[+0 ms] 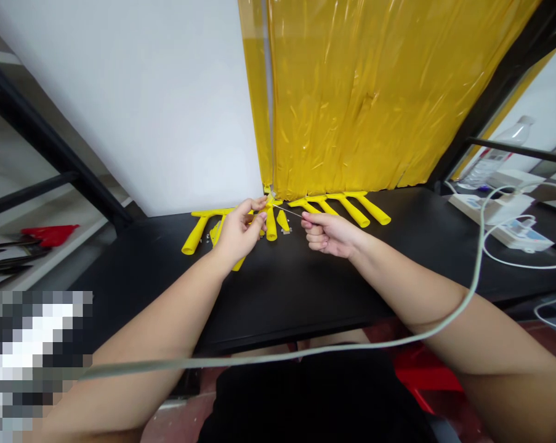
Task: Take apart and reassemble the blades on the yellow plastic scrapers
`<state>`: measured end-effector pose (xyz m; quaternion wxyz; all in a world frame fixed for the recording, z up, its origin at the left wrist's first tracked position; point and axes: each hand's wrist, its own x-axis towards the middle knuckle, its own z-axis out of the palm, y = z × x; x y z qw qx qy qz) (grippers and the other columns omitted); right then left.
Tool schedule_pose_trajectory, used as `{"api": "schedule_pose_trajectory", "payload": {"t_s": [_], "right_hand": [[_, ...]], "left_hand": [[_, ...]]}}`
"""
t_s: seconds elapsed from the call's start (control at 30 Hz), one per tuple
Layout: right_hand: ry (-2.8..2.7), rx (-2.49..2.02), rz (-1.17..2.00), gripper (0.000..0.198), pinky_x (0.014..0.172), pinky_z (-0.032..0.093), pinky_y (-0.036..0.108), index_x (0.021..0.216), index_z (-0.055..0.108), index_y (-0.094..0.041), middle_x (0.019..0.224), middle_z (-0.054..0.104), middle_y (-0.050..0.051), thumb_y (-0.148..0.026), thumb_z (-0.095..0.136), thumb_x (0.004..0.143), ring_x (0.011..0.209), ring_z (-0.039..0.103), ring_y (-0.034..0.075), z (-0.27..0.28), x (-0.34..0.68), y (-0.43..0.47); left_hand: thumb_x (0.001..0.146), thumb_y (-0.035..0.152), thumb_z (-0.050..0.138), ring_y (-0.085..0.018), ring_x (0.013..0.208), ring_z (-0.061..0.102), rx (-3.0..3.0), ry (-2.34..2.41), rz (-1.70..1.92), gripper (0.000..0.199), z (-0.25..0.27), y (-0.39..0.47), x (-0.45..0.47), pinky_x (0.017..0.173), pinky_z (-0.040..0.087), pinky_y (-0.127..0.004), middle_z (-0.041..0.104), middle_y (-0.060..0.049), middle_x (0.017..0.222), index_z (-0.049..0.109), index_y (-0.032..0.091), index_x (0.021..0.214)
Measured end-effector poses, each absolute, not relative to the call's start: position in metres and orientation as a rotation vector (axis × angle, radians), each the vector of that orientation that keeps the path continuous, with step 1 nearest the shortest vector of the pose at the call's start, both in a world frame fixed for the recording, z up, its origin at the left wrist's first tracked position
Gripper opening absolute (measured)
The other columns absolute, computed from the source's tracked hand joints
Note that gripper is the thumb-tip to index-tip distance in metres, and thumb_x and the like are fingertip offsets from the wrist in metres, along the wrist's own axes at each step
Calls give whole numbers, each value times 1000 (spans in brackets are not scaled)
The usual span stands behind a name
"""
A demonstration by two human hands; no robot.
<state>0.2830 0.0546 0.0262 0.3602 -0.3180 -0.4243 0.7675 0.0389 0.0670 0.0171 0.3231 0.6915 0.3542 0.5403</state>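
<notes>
My right hand (328,235) is closed around one end of a thin metal rod (287,210); any handle is hidden in the fist. Leftwards the rod reaches to the fingertips of my left hand (243,229). That hand's thumb and fingers are curled in at the top of a yellow T-shaped plastic handle (271,229); what they grip is too small to make out. Just right of this handle lie a flat yellow piece (282,220) and a small metal bit (286,232). Another yellow T-shaped handle (195,237) lies left of my left hand, with more partly hidden behind it.
Several yellow T-shaped handles (355,211) lie in a row along the back of the black table (287,295), below yellow plastic film (351,104). A white board (167,111) stands at left. A pale cable (333,347) crosses in front of my arms. Right are a power strip (503,221) and bottle (499,151).
</notes>
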Motion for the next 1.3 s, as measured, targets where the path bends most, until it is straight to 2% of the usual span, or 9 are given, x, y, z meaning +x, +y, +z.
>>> {"api": "schedule_pose_trajectory", "payload": {"t_s": [0.1,0.23,0.4,0.53,0.73,0.9,1.07,1.17,1.3], "right_hand": [[-1082,-807,2046,39,41,22,17,73,48,-20,53,17,-11,-36,52,108,48,8,8,27,286,56],[-1194,-793,1969,39,43,23,17,75,48,-20,55,20,-11,-42,62,103,48,14,7,21,283,56],[-1636,-947,1540,40,49,34,22,81,62,-18,65,48,-4,-55,65,96,53,40,10,10,272,57],[-2071,-957,1204,41,63,43,27,85,74,-16,72,61,1,-54,62,95,67,55,14,11,274,56],[-2390,-1135,1056,33,59,35,27,75,72,-19,64,60,-3,-50,76,86,59,49,12,22,288,48],[-2505,-1163,975,26,57,31,27,72,70,-21,64,60,-4,-42,84,78,57,48,11,22,287,46],[-2534,-1225,971,30,56,34,26,74,69,-21,71,65,-2,-45,88,75,61,54,12,22,286,46],[-2446,-1153,1002,32,56,36,26,78,67,-20,69,63,-2,-48,82,81,60,52,12,20,286,47],[-2224,-1085,927,22,56,35,26,83,64,-20,66,57,-4,-40,73,89,58,48,11,15,282,50]], "left_hand": [[93,27,69,-11,75,69,1897,903,1418,14,18,67,35,58,54,-21,63,-16,151,57,21,97],[96,28,65,-10,70,69,1980,907,1359,13,20,69,32,58,55,-23,65,-15,147,56,22,103],[96,32,66,-12,64,68,1917,990,1284,19,20,72,31,46,49,-20,75,-11,114,54,22,106],[93,33,71,-10,65,68,1878,975,1274,21,19,73,32,46,49,-20,70,-12,128,57,21,104],[92,25,72,-11,61,67,1550,911,1434,22,25,72,36,48,49,-20,67,-2,94,51,23,100],[93,20,68,-12,55,66,1232,937,1352,22,35,65,42,54,55,-23,65,2,78,48,23,102],[90,17,66,-13,56,69,1010,981,1301,23,37,63,47,52,56,-23,70,0,84,49,22,103],[89,16,64,-13,56,69,930,980,1291,18,38,63,48,49,55,-21,72,-4,88,49,21,99],[86,12,59,-18,66,75,799,959,1252,18,43,62,49,50,57,-22,75,-10,90,56,17,103]]}}
